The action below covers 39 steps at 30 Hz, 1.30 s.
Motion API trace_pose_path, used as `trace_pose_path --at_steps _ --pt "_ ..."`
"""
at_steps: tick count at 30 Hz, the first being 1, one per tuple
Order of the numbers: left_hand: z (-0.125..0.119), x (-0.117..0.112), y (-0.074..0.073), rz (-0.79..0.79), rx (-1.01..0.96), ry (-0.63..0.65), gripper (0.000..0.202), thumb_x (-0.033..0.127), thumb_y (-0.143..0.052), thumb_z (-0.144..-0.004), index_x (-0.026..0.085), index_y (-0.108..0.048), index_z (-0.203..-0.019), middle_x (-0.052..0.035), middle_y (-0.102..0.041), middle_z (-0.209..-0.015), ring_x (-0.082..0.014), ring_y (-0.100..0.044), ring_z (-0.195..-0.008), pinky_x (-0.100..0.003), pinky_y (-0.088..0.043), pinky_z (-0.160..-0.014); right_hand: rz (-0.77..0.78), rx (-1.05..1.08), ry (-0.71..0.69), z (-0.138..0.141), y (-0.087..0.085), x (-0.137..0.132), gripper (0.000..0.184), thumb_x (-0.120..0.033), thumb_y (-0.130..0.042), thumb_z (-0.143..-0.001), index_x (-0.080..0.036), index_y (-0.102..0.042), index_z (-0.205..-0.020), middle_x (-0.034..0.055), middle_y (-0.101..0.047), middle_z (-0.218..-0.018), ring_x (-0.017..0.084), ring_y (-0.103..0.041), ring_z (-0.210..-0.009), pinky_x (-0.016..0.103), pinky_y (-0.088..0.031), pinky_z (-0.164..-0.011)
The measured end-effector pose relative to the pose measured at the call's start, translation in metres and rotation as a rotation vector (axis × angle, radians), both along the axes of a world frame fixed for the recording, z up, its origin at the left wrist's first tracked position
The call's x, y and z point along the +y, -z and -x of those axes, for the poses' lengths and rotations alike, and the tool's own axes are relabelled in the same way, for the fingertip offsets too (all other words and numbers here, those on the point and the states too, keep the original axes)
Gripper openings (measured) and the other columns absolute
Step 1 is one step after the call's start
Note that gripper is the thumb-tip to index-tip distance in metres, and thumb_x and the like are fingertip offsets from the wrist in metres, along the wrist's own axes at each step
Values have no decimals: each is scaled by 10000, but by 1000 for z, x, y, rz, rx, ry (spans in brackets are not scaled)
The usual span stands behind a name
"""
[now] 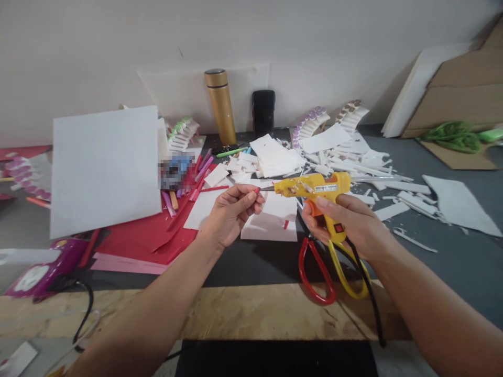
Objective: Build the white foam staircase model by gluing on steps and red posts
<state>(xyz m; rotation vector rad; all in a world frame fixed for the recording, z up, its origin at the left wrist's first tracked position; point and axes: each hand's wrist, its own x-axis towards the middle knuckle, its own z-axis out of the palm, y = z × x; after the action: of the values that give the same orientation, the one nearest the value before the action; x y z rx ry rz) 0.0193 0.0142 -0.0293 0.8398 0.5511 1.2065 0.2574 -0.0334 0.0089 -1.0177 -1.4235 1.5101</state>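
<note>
My right hand (346, 220) is wrapped round a yellow hot glue gun (314, 186), with fingers at its orange trigger. A clear glue stick (381, 178) juts from the gun's back. Between the fingertips of my left hand (231, 212) is a small red piece (257, 190), pinched right at the gun's metal nozzle. Whether the nozzle touches it, I cannot tell. Below the gun lie scissors with one red handle (316, 272) and one yellow handle; their blades are mostly hidden. White sheets (269, 230) lie under my hands, one with a red scrap (286, 224) on it.
White foam offcuts (330, 157) litter the table's middle and right. A large white board (104, 173) stands at left near red paper (137, 235). Behind are a gold flask (221, 107) and a black phone-like object (263, 111). A purple device (49, 267) sits front left.
</note>
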Motion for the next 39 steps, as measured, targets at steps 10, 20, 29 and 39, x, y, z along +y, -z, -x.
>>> trace_pose_path --at_steps 10,20,29,39 --pt "-5 -3 0 -23 14 -44 147 189 -859 -727 157 -767 -838 -33 -743 -740 -82 -646 -612 -192 -527 -641 184 296 -106 7 1 0 426 -541 -514 -958 -175 -649 -787 31 -603 -648 103 -455 -399 260 -329 -401" --pt "-7 -7 -4 -45 19 -15 122 198 -855 -738 159 -806 -842 -27 -715 -737 -57 -614 -636 -148 -498 -613 401 541 151 -21 -11 -17 419 -525 -523 -980 -180 -564 -748 -34 -435 -675 42 -223 -441 149 -202 -327" --pt "-6 -12 -19 79 67 46 187 248 -907 -673 155 -770 -760 -17 -709 -679 -51 -597 -524 -132 -467 -512 645 538 651 -74 -10 -70 378 -452 -623 -961 -176 -514 -727 -60 -351 -681 -11 -329 -449 25 -242 -372" --pt "-7 -23 -34 166 224 114 256 267 -908 -662 95 -733 -737 -21 -655 -627 -24 -517 -480 -100 -308 -391 753 104 708 -87 -6 -68 395 -527 -416 -1026 -205 -509 -818 -19 -531 -692 50 -544 -470 84 -419 -358"
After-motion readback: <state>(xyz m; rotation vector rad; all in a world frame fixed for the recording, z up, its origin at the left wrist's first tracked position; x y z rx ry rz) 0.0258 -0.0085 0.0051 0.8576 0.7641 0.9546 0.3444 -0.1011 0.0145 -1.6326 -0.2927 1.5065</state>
